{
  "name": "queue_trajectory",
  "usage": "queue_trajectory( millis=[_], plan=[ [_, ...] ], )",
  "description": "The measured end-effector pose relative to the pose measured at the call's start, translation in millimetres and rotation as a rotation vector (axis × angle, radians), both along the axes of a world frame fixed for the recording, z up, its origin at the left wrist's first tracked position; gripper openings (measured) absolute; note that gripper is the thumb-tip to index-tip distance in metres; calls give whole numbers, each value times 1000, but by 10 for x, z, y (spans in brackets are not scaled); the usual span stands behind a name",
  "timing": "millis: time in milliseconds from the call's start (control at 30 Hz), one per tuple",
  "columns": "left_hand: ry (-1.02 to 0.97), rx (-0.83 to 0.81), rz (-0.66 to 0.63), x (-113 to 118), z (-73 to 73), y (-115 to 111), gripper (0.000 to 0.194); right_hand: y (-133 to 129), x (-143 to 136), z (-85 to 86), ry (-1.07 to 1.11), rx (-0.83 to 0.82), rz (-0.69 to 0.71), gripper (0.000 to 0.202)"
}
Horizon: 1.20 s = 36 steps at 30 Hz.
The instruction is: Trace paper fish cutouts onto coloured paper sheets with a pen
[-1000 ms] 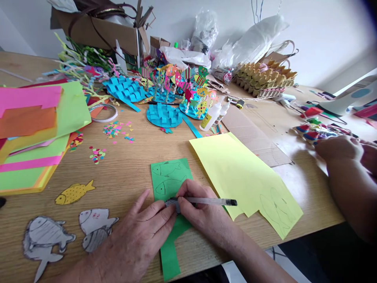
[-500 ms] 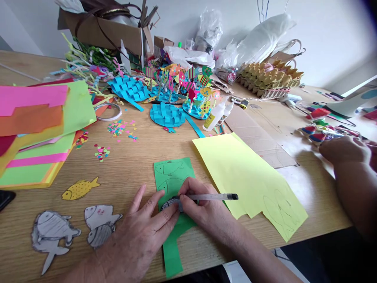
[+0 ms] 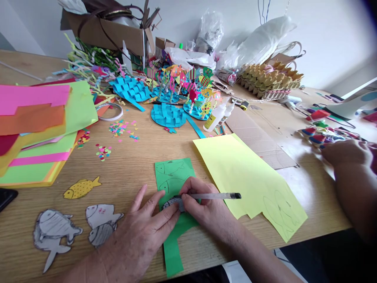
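Pressing a fish-shaped paper cutout [image 3: 171, 201] onto flat green paper [image 3: 173, 253]: left hand [image 3: 144, 230].

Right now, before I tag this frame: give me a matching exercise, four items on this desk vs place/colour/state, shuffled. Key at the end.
Items
1. Clear-barrelled pen
2. Dotted paper fish
3. Green paper
4. Tape roll

Place, colour or state
A. Beside the stack of coloured paper
B. Yellow
C. Gripped by the right hand
D. Under the left hand, with fish outlines drawn on it

Pairs: 1-C, 2-B, 3-D, 4-A
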<state>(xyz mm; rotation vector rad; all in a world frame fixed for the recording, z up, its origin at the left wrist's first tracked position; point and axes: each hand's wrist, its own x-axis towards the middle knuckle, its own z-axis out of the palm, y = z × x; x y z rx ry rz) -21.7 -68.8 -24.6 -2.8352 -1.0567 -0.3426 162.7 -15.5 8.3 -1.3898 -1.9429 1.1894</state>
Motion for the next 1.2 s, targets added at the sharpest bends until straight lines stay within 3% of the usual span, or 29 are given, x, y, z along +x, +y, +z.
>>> queue_trajectory(
  millis=[633,867,1067,1200],
  plan=[
    [-47,-5,31,3,-81,-31,44,-25,-17,-3,13,66,4,14],
    [1,7,-20,12,12,27,43,-24,-9,-28,48,13,-15,11],
    [-26,35,40,16,-63,-16,42,-26,-11,-12,59,2,-35,11],
    [-10,60,-1,16,-18,10,42,-23,-23,-5,52,11,-29,12]
  ],
)
